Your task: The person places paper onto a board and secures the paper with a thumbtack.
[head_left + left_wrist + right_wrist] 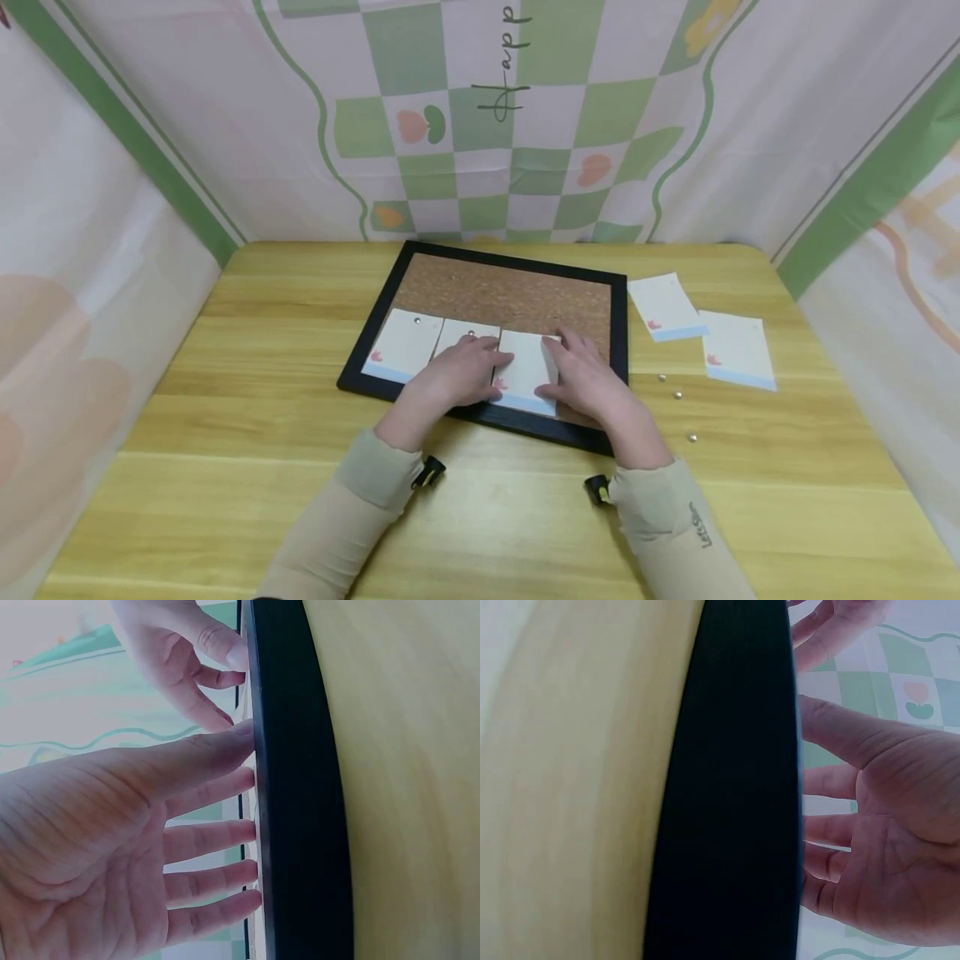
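Two hands reach in over the corkboard (517, 290), left hand (467, 367) at the left edge of the row's rightmost card (527, 362), right hand (588, 377) at its right edge; thumbs and fingers apart on both. Card lies along the board's near side. Wood-grain table (262, 350) underneath, patterned cloth (480, 187) behind. Left wrist view shows palm and nearly straight fingers (head view gets only the back).

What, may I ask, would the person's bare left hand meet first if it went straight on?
Across the white rectangular paper card with a blue strip, the left hand would probably meet the right hand first; depth is unclear.
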`<state>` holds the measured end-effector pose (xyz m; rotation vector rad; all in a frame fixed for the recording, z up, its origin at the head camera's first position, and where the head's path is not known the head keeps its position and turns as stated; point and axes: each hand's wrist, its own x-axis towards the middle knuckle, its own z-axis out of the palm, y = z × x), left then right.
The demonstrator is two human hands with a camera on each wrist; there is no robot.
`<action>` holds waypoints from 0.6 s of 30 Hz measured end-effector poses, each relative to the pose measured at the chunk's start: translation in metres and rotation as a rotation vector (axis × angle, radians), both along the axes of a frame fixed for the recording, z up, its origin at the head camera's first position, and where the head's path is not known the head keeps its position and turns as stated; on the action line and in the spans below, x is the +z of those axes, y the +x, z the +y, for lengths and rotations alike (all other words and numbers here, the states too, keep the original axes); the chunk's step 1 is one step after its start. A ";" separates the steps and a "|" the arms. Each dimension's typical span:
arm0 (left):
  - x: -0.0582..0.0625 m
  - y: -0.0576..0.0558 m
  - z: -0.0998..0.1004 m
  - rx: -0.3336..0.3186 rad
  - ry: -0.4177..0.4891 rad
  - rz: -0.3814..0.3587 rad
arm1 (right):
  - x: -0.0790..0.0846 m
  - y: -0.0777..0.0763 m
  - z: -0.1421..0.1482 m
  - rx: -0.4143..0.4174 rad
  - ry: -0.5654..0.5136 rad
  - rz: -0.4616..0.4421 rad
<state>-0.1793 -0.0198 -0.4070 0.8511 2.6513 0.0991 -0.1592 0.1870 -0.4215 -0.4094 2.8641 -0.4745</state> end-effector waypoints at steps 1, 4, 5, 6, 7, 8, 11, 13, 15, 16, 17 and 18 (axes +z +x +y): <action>0.000 0.000 0.000 0.002 0.002 -0.001 | 0.000 0.000 0.000 0.000 0.008 -0.002; -0.001 0.000 0.001 0.008 0.009 -0.003 | 0.001 0.001 0.000 0.005 0.033 -0.011; -0.002 0.000 0.001 0.009 0.011 -0.004 | 0.002 0.002 0.000 0.009 0.038 -0.014; -0.002 0.000 0.000 0.010 0.012 -0.003 | 0.002 0.002 0.001 0.014 0.039 -0.018; -0.003 0.000 0.000 0.010 0.014 -0.002 | 0.003 0.002 0.002 0.018 0.035 -0.023; -0.003 0.000 0.000 0.010 0.014 0.000 | 0.004 0.002 0.003 0.027 0.023 -0.020; -0.004 0.000 -0.001 0.007 0.019 0.008 | 0.010 0.004 0.010 0.040 -0.021 -0.013; -0.004 0.000 -0.001 0.005 0.026 0.012 | 0.015 0.005 0.018 0.044 -0.052 -0.004; -0.004 0.000 -0.001 0.002 0.031 0.012 | 0.022 0.007 0.027 0.039 -0.078 -0.006; -0.004 0.000 -0.001 0.000 0.032 0.012 | 0.025 0.008 0.032 0.036 -0.092 -0.012; -0.003 0.000 -0.001 0.000 0.033 0.011 | 0.028 0.009 0.037 0.032 -0.100 -0.020; -0.003 0.000 -0.001 0.000 0.032 0.009 | 0.031 0.009 0.041 0.030 -0.110 -0.029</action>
